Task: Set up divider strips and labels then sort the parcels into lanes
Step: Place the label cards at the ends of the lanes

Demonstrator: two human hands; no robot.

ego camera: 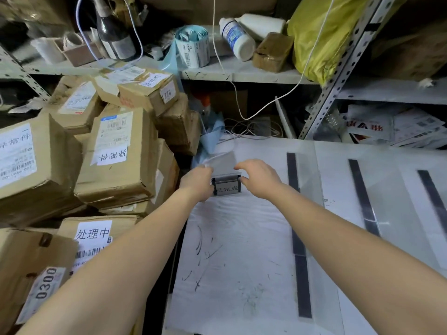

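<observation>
A small grey label holder (226, 186) with black characters stands on the white table (242, 250) near its far left corner. My left hand (197, 183) grips its left end. My right hand (260, 178) pinches its right end with curled fingers. Three black divider strips lie lengthwise on the table: one (298, 238) just right of the label, a second (362, 197) farther right, a third (431, 189) at the right edge. Several cardboard parcels (116, 155) with white labels are piled to the left of the table.
A metal shelf (242, 73) behind holds a label roll (192, 45), a white bottle (238, 37), a dark bottle, a brown block and a yellow bag (321, 35). White cables hang down to the table's back edge. Printed mailers (391, 126) lie on a lower right shelf.
</observation>
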